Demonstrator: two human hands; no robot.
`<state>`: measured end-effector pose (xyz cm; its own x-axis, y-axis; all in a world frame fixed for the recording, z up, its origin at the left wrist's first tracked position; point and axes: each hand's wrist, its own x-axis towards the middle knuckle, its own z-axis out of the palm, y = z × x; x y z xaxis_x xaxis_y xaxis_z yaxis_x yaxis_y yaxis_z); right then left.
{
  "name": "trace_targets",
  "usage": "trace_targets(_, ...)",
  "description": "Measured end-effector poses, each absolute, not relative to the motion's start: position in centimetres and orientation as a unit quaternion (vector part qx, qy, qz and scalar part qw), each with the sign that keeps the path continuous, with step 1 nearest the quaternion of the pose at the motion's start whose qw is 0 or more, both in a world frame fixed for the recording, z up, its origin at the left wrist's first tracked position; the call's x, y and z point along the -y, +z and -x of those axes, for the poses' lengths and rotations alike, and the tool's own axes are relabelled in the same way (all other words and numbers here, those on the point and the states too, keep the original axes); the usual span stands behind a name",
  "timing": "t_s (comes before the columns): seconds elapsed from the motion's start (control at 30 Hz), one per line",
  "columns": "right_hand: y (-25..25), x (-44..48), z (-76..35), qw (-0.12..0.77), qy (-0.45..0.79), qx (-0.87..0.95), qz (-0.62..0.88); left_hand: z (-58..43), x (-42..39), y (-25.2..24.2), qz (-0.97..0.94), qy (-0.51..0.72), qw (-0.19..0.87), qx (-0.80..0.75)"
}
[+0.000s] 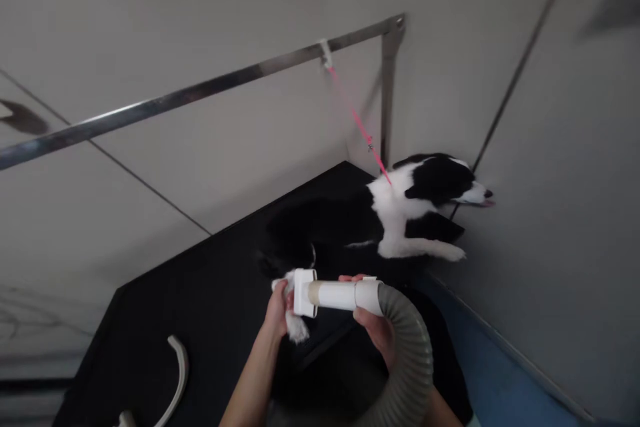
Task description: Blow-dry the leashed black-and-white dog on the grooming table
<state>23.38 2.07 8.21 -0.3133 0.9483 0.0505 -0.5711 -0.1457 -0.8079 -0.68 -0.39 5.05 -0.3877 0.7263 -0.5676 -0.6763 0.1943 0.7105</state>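
Note:
A black and white dog lies on a black table, its head toward the right wall. A pink leash runs from its neck up to a metal bar. My left hand is closed around the dog's white hind paw. My right hand grips a white nozzle on a grey ribbed hose. The nozzle's flat head points at the held paw.
A metal post stands at the table's far corner against grey walls. A white curved piece lies on the table at the near left. Blue floor shows to the right of the table.

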Motion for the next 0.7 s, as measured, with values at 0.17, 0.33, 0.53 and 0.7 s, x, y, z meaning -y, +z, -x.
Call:
trace_targets(0.17, 13.1, -3.1, -23.5, 0.442, 0.726, 0.469, 0.239, 1.1, -0.6, 5.3, -0.103, 0.684, 0.399, -0.602)
trace_targets(0.33, 15.3, -5.7, -22.7, 0.338, 0.664, 0.621, 0.243, -0.4, 0.7, 0.6, -0.155, 0.668, 0.366, -0.629)
trace_targets(0.53, 17.5, -9.1, -19.8, 0.258, 0.603, 0.737, 0.167, -2.0, 2.2, -0.9, -0.235, 0.655, 0.329, -0.638)
trace_targets(0.7, 21.0, -10.5, -17.2, 0.215, 0.554, 0.788, 0.162, -1.2, 2.2, 0.0, -0.235, 0.71, 0.283, -0.6)
